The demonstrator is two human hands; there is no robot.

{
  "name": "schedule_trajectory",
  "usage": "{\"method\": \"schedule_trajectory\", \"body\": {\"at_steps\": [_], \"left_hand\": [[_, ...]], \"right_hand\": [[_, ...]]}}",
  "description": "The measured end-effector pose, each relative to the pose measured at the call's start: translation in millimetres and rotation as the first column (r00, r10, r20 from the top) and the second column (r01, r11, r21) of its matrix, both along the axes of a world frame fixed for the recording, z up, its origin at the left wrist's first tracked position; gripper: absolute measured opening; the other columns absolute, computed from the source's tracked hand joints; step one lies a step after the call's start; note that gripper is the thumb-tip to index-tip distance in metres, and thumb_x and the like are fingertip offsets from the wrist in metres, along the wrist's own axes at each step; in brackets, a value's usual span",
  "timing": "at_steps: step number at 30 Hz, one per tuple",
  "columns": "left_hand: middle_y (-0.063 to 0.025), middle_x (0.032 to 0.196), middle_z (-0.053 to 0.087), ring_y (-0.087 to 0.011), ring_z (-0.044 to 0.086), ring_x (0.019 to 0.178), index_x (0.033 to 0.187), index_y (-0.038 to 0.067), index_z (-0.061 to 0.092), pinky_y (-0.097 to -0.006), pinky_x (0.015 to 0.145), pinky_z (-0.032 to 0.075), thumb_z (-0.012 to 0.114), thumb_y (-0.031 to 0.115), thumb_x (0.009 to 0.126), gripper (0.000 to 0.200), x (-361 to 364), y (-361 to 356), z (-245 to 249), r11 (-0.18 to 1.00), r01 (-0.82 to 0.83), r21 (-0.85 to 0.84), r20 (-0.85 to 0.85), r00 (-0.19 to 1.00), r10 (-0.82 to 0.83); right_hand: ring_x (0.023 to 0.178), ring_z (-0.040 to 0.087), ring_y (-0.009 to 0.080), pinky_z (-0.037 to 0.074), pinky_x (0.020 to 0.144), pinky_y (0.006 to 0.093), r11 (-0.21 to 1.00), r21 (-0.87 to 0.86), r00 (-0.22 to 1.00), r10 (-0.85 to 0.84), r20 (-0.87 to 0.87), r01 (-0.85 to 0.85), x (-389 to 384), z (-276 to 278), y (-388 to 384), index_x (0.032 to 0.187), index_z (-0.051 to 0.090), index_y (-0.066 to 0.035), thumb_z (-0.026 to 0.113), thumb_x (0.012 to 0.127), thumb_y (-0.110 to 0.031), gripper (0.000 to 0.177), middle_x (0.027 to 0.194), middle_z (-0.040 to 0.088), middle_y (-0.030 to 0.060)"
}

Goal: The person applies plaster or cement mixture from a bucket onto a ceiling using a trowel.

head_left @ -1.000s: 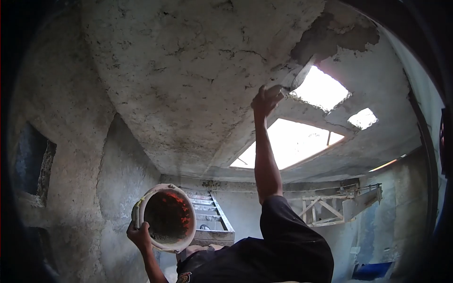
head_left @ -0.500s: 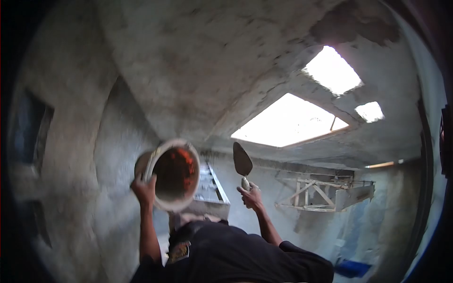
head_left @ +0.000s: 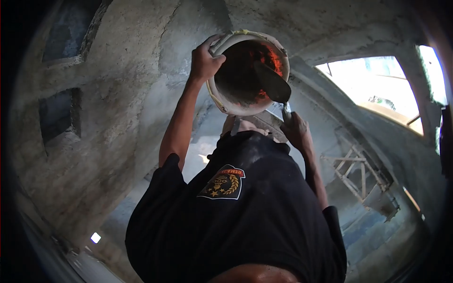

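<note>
My left hand [head_left: 206, 61] is closed round the rim of a round, pale bucket [head_left: 286, 49], which is tipped so that its inside shows. Dark material with orange-red patches lines the inside. In my right hand [head_left: 296, 129] is the handle of a trowel [head_left: 273, 84], its dark blade over the mouth of the bucket and partly inside it. Whether the blade touches the material cannot be made out.
Rough grey plastered walls [head_left: 127, 70] surround me, with dark recesses [head_left: 59, 113] at the left. A bright opening [head_left: 373, 80] is at the upper right. Below it stands a wooden frame [head_left: 351, 165].
The view has turned. The trowel, earlier upright and apart from the bucket, has moved to the bucket's mouth. Both hands and the bucket now appear higher and further right.
</note>
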State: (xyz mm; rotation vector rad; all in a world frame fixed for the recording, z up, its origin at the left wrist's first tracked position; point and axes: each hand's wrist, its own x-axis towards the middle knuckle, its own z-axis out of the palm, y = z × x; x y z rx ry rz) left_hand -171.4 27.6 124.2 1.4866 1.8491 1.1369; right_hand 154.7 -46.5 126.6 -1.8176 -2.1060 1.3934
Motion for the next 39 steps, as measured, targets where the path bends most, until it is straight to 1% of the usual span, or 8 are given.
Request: {"method": "schedule_trajectory", "body": {"at_steps": [7, 16, 26, 28, 30, 33, 34, 39], "left_hand": [[0.0029, 0.067, 0.058, -0.0038, 0.049, 0.059, 0.102, 0.0, 0.066, -0.0213, 0.056, 0.043, 0.062, 0.007, 0.065, 0.038, -4.2, -21.0, 40.8, 0.994, 0.044, -0.104, 0.227, 0.974, -0.019], [0.0058, 0.071, 0.058, -0.0013, 0.047, 0.06, 0.102, -0.004, 0.066, -0.0177, 0.054, 0.04, 0.061, 0.001, 0.066, 0.037, 29.2, -29.4, 74.6, 0.994, 0.029, 0.11, 0.233, 0.971, -0.054], [0.0033, 0.072, 0.059, -0.0026, 0.048, 0.059, 0.098, -0.005, 0.067, -0.0182, 0.052, 0.04, 0.058, -0.004, 0.064, 0.036, 29.9, -19.9, 76.0, 0.991, -0.011, 0.136, 0.264, 0.964, -0.026], [-0.0032, 0.079, 0.064, -0.0099, 0.057, 0.067, 0.096, -0.005, 0.066, -0.0234, 0.062, 0.046, 0.061, -0.001, 0.061, 0.035, 30.4, -19.1, 71.5, 0.997, -0.018, 0.072, 0.282, 0.959, -0.003], [-0.0039, 0.079, 0.064, -0.0105, 0.057, 0.066, 0.096, -0.006, 0.066, -0.0238, 0.063, 0.046, 0.061, -0.001, 0.061, 0.036, 32.0, -14.7, 69.5, 0.998, -0.047, 0.049, 0.284, 0.958, 0.031], [-0.0042, 0.078, 0.064, -0.0116, 0.057, 0.067, 0.094, -0.006, 0.066, -0.0247, 0.064, 0.046, 0.063, 0.0, 0.061, 0.034, 28.7, -6.1, 72.7, 0.988, -0.141, 0.063, 0.313, 0.943, 0.114], [-0.0042, 0.078, 0.064, -0.0116, 0.057, 0.067, 0.094, -0.006, 0.066, -0.0247, 0.064, 0.046, 0.063, 0.0, 0.061, 0.034, 24.6, -4.1, 72.3, 0.984, -0.158, 0.082, 0.317, 0.94, 0.125], [-0.0049, 0.075, 0.063, -0.0124, 0.057, 0.065, 0.091, -0.006, 0.064, -0.0268, 0.061, 0.046, 0.066, 0.004, 0.062, 0.031, 12.8, 0.9, 63.0, 0.952, -0.305, 0.029, 0.34, 0.899, 0.277]], "right_hand": [[0.072, 0.062, 0.0381, 0.049, 0.06, 0.0471, 0.912, 0.2, 0.933, 0.342, 0.114, -0.359, -44.4, -8.4, 13.9, 0.098, 0.054, -0.003, 0.049, 0.085, -0.016, 0.019, 0.078, 0.06, 0.0213], [0.074, 0.062, 0.0388, 0.051, 0.064, 0.0468, 0.946, 0.282, 0.985, 0.172, -0.011, -0.162, -97.1, 8.4, 14.2, 0.091, 0.053, 0.003, 0.049, 0.08, -0.011, 0.018, 0.076, 0.06, 0.0232], [0.078, 0.062, 0.0366, 0.052, 0.064, 0.0445, 0.751, 0.476, 0.817, 0.567, -0.109, -0.458, -64.6, 10.6, 3.3, 0.102, 0.054, -0.002, 0.054, 0.08, -0.012, 0.024, 0.085, 0.061, 0.0215], [0.07, 0.063, 0.0298, 0.053, 0.06, 0.0396, 0.968, -0.114, 0.947, 0.186, -0.262, -0.222, -63.3, 63.2, 13.7, 0.106, 0.055, -0.004, 0.055, 0.082, -0.018, 0.028, 0.084, 0.061, 0.0185], [0.058, 0.061, 0.02, 0.051, 0.053, 0.0337, 0.976, 0.078, 0.938, 0.218, -0.269, -0.205, -52.8, 42.8, 11.5, 0.115, 0.053, -0.004, 0.058, 0.084, -0.026, 0.039, 0.078, 0.062, 0.0134], [0.054, 0.057, 0.0128, 0.046, 0.05, 0.0282, 0.961, -0.221, 0.911, 0.066, -0.408, -0.168, -33.2, 39.1, 20.3, 0.125, 0.048, -0.001, 0.063, 0.081, -0.035, 0.058, 0.072, 0.06, 0.0071], [0.068, 0.058, 0.0143, 0.048, 0.062, 0.0296, 0.925, -0.368, 0.906, -0.073, -0.417, -0.095, -23.3, 38.2, 21.3, 0.114, 0.056, -0.002, 0.063, 0.078, -0.032, 0.048, 0.083, 0.062, 0.0082], [0.054, 0.047, 0.0059, 0.039, 0.047, 0.0221, 0.794, -0.604, 0.671, -0.414, -0.615, -0.063, 15.8, 8.2, 3.4, 0.105, 0.056, -0.005, 0.053, 0.084, -0.023, 0.028, 0.066, 0.05, -0.0034]]}}
